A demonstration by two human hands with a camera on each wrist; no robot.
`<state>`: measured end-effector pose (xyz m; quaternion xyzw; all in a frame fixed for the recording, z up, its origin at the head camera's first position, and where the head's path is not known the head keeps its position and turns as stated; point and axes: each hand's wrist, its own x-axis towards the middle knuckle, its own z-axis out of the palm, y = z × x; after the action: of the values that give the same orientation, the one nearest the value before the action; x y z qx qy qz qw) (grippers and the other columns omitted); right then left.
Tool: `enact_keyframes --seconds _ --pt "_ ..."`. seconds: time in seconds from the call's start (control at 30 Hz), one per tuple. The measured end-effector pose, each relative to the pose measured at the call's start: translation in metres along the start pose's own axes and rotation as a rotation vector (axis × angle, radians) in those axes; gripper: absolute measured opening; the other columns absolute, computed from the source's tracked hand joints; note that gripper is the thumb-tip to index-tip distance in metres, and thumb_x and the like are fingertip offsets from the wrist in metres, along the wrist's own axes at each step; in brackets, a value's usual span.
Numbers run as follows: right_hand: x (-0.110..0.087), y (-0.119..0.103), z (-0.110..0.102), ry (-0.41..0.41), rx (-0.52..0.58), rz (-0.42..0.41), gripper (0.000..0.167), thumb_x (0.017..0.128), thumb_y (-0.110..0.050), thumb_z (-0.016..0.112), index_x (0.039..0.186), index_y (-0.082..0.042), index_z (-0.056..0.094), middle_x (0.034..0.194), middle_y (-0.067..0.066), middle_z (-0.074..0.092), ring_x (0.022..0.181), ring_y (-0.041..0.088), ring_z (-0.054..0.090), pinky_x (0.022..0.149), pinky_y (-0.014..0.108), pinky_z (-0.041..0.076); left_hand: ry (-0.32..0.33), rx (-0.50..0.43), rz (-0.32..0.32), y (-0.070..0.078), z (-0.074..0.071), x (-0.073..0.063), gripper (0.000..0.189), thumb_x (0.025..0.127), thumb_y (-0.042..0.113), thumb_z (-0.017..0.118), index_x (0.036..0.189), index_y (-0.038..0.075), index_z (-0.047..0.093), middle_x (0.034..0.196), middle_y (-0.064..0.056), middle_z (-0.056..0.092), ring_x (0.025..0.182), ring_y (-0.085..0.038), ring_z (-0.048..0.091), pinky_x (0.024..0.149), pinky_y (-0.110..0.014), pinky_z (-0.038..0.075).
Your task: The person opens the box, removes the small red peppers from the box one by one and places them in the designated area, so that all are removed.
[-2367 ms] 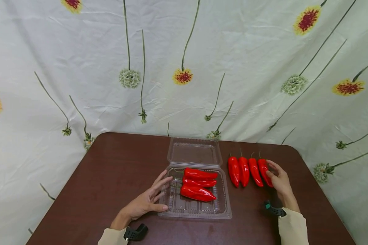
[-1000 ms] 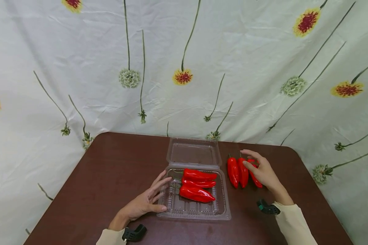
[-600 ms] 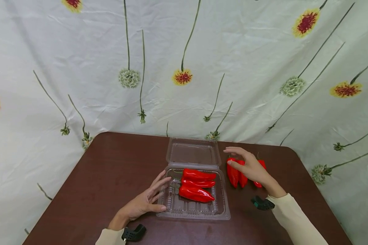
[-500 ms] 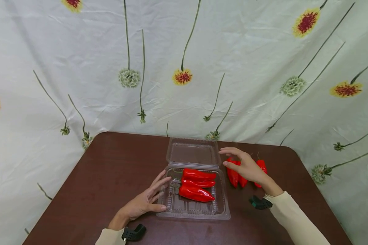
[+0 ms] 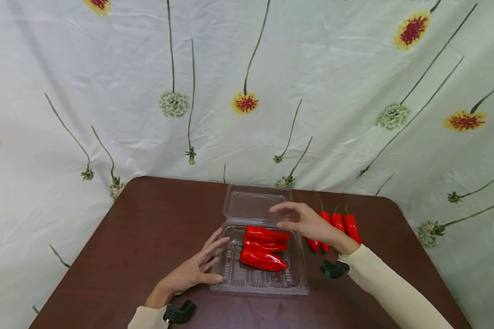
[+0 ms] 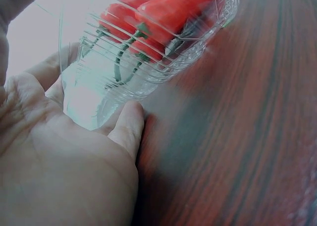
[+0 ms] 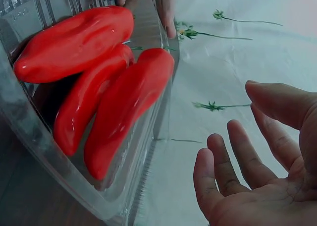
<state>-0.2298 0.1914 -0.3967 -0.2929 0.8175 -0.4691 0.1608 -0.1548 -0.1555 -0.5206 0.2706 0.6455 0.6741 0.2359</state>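
In the head view a clear plastic clamshell box [image 5: 302, 265] stands with its lid [image 5: 257, 203] laid back. Three red chili peppers [image 5: 263, 259] lie side by side in its base, their green stems toward the left. My left hand [image 5: 185, 275] rests against the box's left edge with fingers spread; its thumb [image 6: 130, 127] is close by the box wall in the left wrist view. Held above the box's back right corner, my right hand [image 5: 313, 225] has nothing in it. Its fingers [image 7: 245, 161] are apart and loosely bent in the right wrist view, away from the peppers [image 7: 129, 107].
Several more red peppers [image 5: 352, 228] lie in a row on the brown table [image 5: 169, 214], right of the box. My right hand and forearm partly cover those at the row's left end. A white flowered cloth [image 5: 214, 68] hangs behind the table.
My right hand has moved left from the rightmost pepper, across the row, to above the box's back right corner. My left hand and the peppers in the box look unchanged.
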Motion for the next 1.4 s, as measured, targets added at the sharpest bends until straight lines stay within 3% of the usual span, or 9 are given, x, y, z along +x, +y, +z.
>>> enact_keyframes --seconds 0.1,0.33,0.57,0.63,0.73,0.9,1.17,1.4 --pt "0.006 0.000 0.004 -0.034 0.028 0.017 0.041 0.093 -0.013 0.072 0.132 -0.007 0.062 0.138 0.019 0.057 0.122 0.038 0.057 0.093 0.030 0.055 -0.002 0.001 -0.004 0.001 0.000 0.001 0.090 0.092 0.001 0.069 0.162 0.013 0.015 0.167 0.009 -0.018 0.154 -0.039 0.000 0.110 -0.010 0.027" --pt "0.019 0.008 0.021 -0.084 0.049 0.050 0.034 0.094 -0.006 0.069 0.127 -0.002 0.064 0.132 0.015 0.063 0.120 0.032 0.060 0.102 0.043 0.051 0.004 0.009 -0.019 0.001 0.000 0.001 0.089 0.092 0.002 0.069 0.162 0.015 0.015 0.167 0.010 -0.018 0.155 -0.038 0.001 0.116 -0.022 0.024" --pt "0.022 0.016 0.037 -0.075 0.000 0.077 0.029 0.093 -0.003 0.069 0.122 -0.007 0.068 0.127 0.011 0.066 0.114 0.028 0.061 0.105 0.051 0.048 0.002 0.007 -0.016 0.001 0.000 0.002 0.089 0.092 0.002 0.070 0.162 0.015 0.016 0.167 0.010 -0.018 0.155 -0.038 0.002 0.112 -0.013 0.026" --pt "0.023 0.017 0.039 -0.065 -0.046 0.060 0.028 0.092 -0.003 0.070 0.120 -0.008 0.069 0.125 0.010 0.067 0.112 0.028 0.061 0.104 0.051 0.048 0.005 0.011 -0.020 0.001 0.000 0.002 0.089 0.092 0.003 0.070 0.162 0.015 0.016 0.167 0.011 -0.017 0.155 -0.037 0.002 0.115 -0.018 0.026" --pt "0.023 0.017 0.043 -0.054 -0.123 0.031 0.029 0.091 -0.003 0.072 0.119 -0.010 0.070 0.125 0.009 0.068 0.114 0.028 0.062 0.105 0.050 0.048 0.009 0.024 -0.025 0.002 0.000 0.002 0.089 0.092 0.003 0.070 0.162 0.016 0.017 0.167 0.011 -0.017 0.155 -0.036 0.002 0.121 -0.034 0.022" --pt "0.023 0.018 0.050 -0.049 -0.207 0.018 0.031 0.090 -0.004 0.073 0.120 -0.012 0.070 0.126 0.008 0.068 0.117 0.028 0.062 0.102 0.047 0.051 0.012 0.035 -0.018 0.002 0.000 0.002 0.088 0.092 0.002 0.069 0.162 0.016 0.018 0.167 0.009 -0.018 0.155 -0.038 0.001 0.120 -0.060 0.013" --pt "0.021 0.013 0.056 -0.032 -0.306 0.005 0.035 0.089 -0.004 0.074 0.122 -0.014 0.069 0.126 0.008 0.068 0.118 0.028 0.061 0.101 0.051 0.050 0.014 0.038 -0.015 0.001 0.000 0.001 0.088 0.092 0.003 0.070 0.161 0.017 0.019 0.167 0.008 -0.018 0.154 -0.039 0.001 0.119 -0.063 0.011" --pt "0.017 0.011 0.058 -0.022 -0.346 -0.028 0.038 0.088 -0.005 0.075 0.124 -0.014 0.067 0.122 0.005 0.070 0.108 0.023 0.064 0.096 0.046 0.054 0.012 0.034 -0.014 0.000 0.000 0.001 0.088 0.092 0.003 0.070 0.162 0.016 0.017 0.167 0.008 -0.019 0.154 -0.041 0.003 0.119 -0.063 0.011"
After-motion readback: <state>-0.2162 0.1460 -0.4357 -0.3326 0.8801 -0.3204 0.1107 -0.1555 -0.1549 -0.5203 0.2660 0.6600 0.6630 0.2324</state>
